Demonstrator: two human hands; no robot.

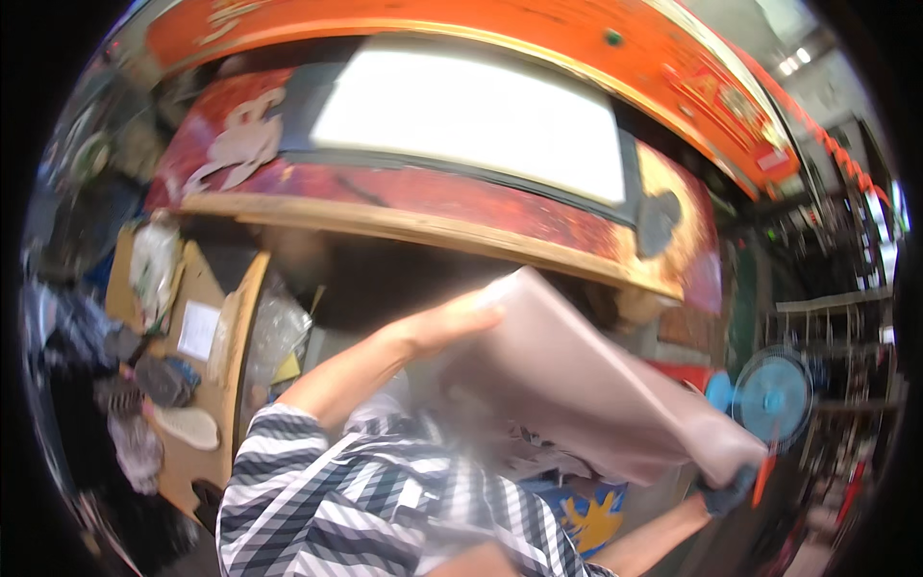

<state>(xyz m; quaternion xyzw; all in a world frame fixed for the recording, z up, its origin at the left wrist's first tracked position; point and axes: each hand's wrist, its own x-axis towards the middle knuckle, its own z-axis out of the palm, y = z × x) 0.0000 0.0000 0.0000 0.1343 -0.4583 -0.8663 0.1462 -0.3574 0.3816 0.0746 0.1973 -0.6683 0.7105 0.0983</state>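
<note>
A large pinkish-grey sheet of leather-like material (577, 375) is stretched between my hands, in front of the worktable. My left hand (471, 317), bare and smeared by motion, grips its upper left end. At the lower right, my right hand (728, 492) wears a dark glove and closes on the sheet's far right corner. A thin orange strip or handle (762, 481) shows beside that glove; I cannot tell whether it is held. The sheet bends and sags in the middle, and its lower edge looks irregular, with cut-out shapes.
Beyond lies a red-patterned table (413, 188) with a bright white panel (471, 115), under an orange machine beam (538, 38). Material scraps lie left (245, 144) and right (659, 223). A wooden shelf (207, 462) holds shoe parts and plastic bags; a blue fan (772, 399) stands right.
</note>
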